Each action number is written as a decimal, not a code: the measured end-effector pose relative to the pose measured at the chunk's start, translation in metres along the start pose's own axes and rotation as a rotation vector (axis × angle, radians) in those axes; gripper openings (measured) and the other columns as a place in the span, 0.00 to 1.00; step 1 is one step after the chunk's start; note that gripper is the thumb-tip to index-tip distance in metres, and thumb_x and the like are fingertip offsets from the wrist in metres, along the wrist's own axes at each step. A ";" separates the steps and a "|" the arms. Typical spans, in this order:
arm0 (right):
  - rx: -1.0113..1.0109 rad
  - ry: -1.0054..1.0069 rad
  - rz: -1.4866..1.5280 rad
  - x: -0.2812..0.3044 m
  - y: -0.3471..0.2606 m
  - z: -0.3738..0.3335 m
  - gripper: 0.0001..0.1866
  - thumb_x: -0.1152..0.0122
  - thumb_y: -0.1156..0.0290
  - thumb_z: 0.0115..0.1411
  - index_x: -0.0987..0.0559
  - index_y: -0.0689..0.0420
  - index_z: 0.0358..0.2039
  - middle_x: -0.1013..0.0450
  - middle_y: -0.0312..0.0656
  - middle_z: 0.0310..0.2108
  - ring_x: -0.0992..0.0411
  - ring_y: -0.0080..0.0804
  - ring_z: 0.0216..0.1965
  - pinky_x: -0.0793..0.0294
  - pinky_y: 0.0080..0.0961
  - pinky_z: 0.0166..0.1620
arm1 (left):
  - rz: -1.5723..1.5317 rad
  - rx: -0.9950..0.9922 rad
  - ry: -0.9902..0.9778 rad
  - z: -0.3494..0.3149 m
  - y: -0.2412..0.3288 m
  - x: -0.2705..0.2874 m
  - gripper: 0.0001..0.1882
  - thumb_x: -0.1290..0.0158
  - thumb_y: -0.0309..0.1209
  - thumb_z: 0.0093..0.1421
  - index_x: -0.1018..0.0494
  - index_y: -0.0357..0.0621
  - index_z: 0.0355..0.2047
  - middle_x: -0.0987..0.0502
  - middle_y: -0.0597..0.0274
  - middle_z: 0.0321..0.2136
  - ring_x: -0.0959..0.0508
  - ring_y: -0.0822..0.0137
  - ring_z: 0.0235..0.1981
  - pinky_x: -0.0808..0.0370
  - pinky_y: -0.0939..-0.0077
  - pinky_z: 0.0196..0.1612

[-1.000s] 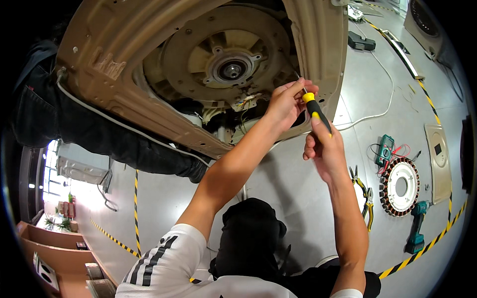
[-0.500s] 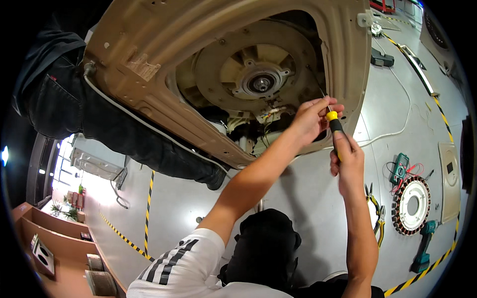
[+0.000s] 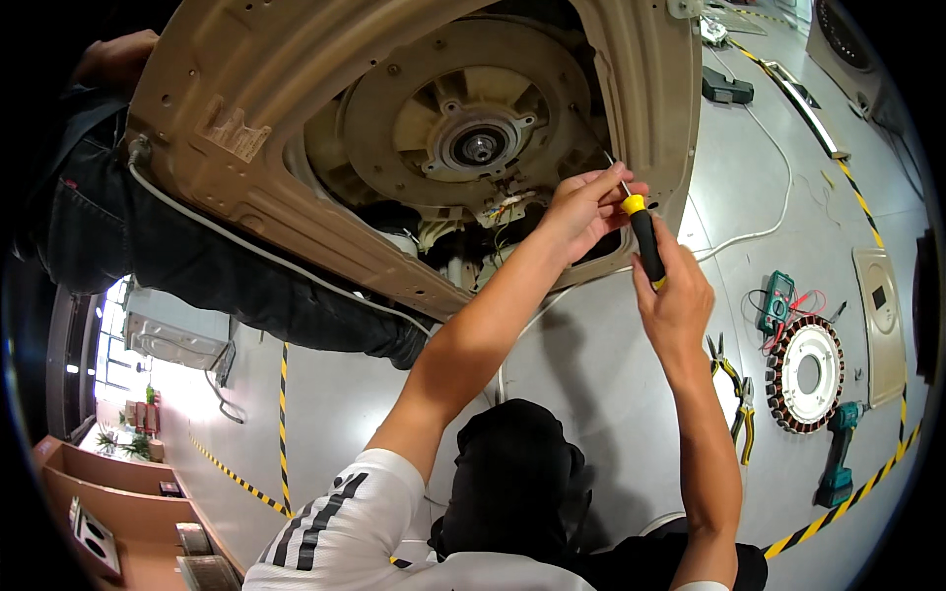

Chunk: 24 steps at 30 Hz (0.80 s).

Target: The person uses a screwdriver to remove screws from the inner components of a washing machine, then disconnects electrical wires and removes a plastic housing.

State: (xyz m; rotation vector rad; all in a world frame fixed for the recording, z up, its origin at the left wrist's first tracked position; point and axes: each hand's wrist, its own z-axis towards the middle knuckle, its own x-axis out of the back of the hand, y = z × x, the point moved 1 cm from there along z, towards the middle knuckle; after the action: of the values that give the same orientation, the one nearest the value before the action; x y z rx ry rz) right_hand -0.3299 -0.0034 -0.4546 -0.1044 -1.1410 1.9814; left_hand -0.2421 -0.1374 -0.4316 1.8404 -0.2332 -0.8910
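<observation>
Gripping the black-and-yellow handle of a screwdriver (image 3: 645, 236), the right hand (image 3: 678, 295) shows in the head view with its fingers wrapped round it. The left hand (image 3: 591, 209) pinches the metal shaft, its other fingers loosely curled. The screwdriver slants up to the right edge of an opening in a tan metal housing (image 3: 655, 108). On the floor (image 3: 729, 266) at right lie a multimeter (image 3: 777, 297), a ring-shaped coil part (image 3: 786, 374) and a drill (image 3: 838, 458).

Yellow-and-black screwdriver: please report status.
Right hand grips screwdriver. Left hand at its metal shaft. Brown metal panel close by; no obstruction visible.
</observation>
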 end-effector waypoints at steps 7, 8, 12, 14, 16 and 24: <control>-1.130 -0.262 1.308 0.016 -0.029 0.013 0.24 0.50 0.53 0.60 0.36 0.55 0.50 0.28 0.41 0.25 0.31 0.25 0.17 0.26 0.22 0.20 | -0.020 -0.106 -0.001 0.004 -0.003 0.004 0.10 0.51 0.35 0.60 0.30 0.45 0.39 0.24 0.60 0.37 0.25 0.69 0.41 0.29 0.74 0.40; -1.126 -0.293 1.311 0.016 -0.026 0.013 0.23 0.49 0.55 0.59 0.35 0.56 0.49 0.28 0.42 0.25 0.31 0.26 0.17 0.26 0.22 0.21 | -0.056 -0.099 0.014 0.002 -0.005 0.004 0.10 0.52 0.36 0.60 0.30 0.45 0.39 0.24 0.60 0.37 0.25 0.69 0.41 0.29 0.74 0.41; -0.750 -0.284 0.820 0.009 -0.006 0.007 0.20 0.43 0.62 0.56 0.31 0.60 0.45 0.28 0.43 0.25 0.29 0.29 0.19 0.26 0.25 0.25 | -0.077 -0.070 0.020 -0.003 -0.003 0.000 0.12 0.51 0.37 0.60 0.31 0.42 0.39 0.24 0.59 0.35 0.25 0.68 0.39 0.27 0.71 0.40; -0.022 -0.077 -0.163 0.006 -0.005 0.002 0.21 0.39 0.66 0.53 0.29 0.61 0.46 0.27 0.44 0.27 0.27 0.32 0.24 0.27 0.27 0.30 | -0.005 -0.010 -0.007 0.000 -0.002 0.002 0.13 0.51 0.37 0.60 0.31 0.41 0.39 0.24 0.59 0.34 0.24 0.68 0.37 0.27 0.71 0.40; -0.094 -0.070 -0.112 0.009 -0.009 0.005 0.25 0.36 0.68 0.50 0.30 0.63 0.48 0.26 0.47 0.32 0.26 0.35 0.32 0.29 0.30 0.35 | 0.071 -0.042 -0.014 0.006 0.000 0.003 0.13 0.51 0.36 0.60 0.31 0.40 0.40 0.25 0.58 0.33 0.24 0.68 0.36 0.27 0.74 0.40; -1.055 -0.309 1.243 0.021 -0.030 0.015 0.23 0.49 0.54 0.59 0.35 0.58 0.47 0.27 0.48 0.28 0.31 0.26 0.14 0.29 0.17 0.17 | -0.121 -0.078 -0.005 0.001 0.003 -0.005 0.08 0.53 0.31 0.60 0.34 0.42 0.38 0.24 0.56 0.35 0.24 0.65 0.40 0.29 0.76 0.38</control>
State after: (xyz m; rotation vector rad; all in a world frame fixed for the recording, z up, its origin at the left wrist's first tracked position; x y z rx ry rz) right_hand -0.3317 0.0081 -0.4165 -1.3600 -2.6474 2.0644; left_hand -0.2458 -0.1366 -0.4263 1.7944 -0.0890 -0.9746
